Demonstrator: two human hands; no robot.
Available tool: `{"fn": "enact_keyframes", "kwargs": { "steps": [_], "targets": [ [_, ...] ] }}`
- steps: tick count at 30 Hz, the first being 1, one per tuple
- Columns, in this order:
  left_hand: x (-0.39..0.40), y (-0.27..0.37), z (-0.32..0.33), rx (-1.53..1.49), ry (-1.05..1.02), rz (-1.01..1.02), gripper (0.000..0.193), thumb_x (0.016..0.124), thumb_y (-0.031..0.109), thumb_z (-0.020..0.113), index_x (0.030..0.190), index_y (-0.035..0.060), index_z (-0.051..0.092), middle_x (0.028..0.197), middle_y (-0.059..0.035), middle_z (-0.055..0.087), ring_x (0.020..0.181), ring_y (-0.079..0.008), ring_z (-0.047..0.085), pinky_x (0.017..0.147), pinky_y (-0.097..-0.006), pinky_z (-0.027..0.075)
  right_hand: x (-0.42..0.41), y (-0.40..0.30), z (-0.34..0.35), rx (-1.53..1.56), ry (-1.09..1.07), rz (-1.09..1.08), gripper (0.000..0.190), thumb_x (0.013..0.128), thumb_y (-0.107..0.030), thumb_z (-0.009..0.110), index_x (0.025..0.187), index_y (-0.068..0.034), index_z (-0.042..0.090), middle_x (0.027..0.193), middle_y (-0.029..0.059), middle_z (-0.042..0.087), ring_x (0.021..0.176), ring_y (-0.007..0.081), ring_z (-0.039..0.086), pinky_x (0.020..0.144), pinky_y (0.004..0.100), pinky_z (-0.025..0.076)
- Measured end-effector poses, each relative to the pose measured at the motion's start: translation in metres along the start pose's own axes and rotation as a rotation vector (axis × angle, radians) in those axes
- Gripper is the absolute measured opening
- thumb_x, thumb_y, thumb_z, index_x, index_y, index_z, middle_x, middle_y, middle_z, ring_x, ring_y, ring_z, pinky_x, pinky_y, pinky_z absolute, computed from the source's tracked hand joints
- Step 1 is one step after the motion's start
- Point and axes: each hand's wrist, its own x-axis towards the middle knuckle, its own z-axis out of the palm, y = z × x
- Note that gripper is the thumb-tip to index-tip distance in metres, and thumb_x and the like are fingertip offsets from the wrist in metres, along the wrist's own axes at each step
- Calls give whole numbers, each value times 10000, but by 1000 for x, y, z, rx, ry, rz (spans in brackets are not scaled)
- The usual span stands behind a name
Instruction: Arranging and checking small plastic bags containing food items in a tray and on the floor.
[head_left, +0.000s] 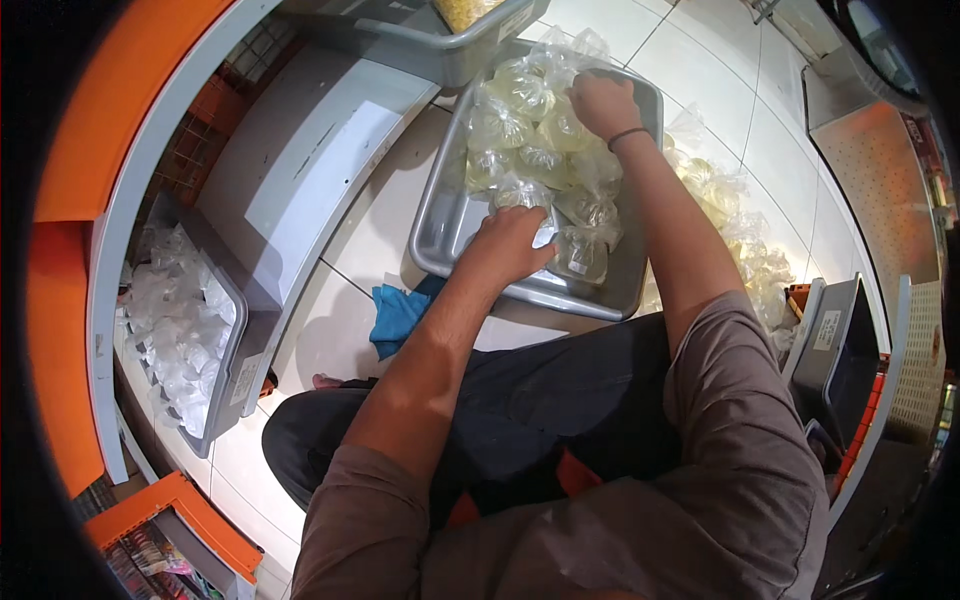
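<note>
A grey plastic tub (429, 244) sits on the floor before me, holding several knotted clear plastic bags of pale yellow liquid (501, 126). My left hand (507, 241) reaches over the tub's near side, its fingers curled down against a clear bag (522, 190) and its thumb apart. Whether it grips that bag is hidden. Farther back, at the tub's right side, my right hand (606, 106) is bent down among the bags, fingertips out of sight. One clear bag with a small white label (583, 256) rests at the near right, beside my left thumb.
Another grey tub (450, 56) with yellow contents stands behind. More liquid-filled bags (720, 195) lie on the tiles to the right. A blue cloth (397, 313) is near my left forearm. Leftward are a metal shelf (330, 142) and a bin of white plastic bags (180, 322).
</note>
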Motion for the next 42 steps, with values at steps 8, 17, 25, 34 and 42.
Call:
{"fn": "enact_keyframes", "kwargs": {
  "steps": [8,17,25,34,42],
  "targets": [
    [14,12,10,-65,83,184,441,919,318,759,1215,-6,720,1121,-227,741,1072,-468,691,943,-540,550,-10,-3,-64,134,-305,-157,450,1118,-437,555,1014,-38,735,1008,161,785,895,420,706,853,510,542],
    [62,52,39,129,52,-6,415,959,300,727,1231,-14,726,1172,-260,713,948,-456,704,813,-520,568,-12,-33,-72,269,-331,-126,453,1129,-404,541,973,-40,759,992,155,798,863,434,711,816,523,550],
    [57,23,37,479,1,252,341,1008,294,668,1203,29,758,1055,-248,709,912,-465,699,774,-532,558,-4,-48,-65,310,-254,-45,508,1135,-438,523,990,1,733,988,162,787,862,415,701,872,494,552],
    [51,10,22,-357,-20,14,420,1014,394,695,1174,8,745,1131,-236,752,951,-465,693,844,-534,544,11,-42,-101,447,45,60,539,1136,-439,499,929,-5,743,950,180,791,821,435,710,789,519,563],
    [82,20,20,-245,260,-297,435,1034,409,651,1105,-13,729,1002,-257,761,927,-485,708,854,-532,555,11,-38,-126,516,186,128,556,1149,-433,471,906,8,707,876,181,755,758,428,664,740,520,525]
  ]
}}
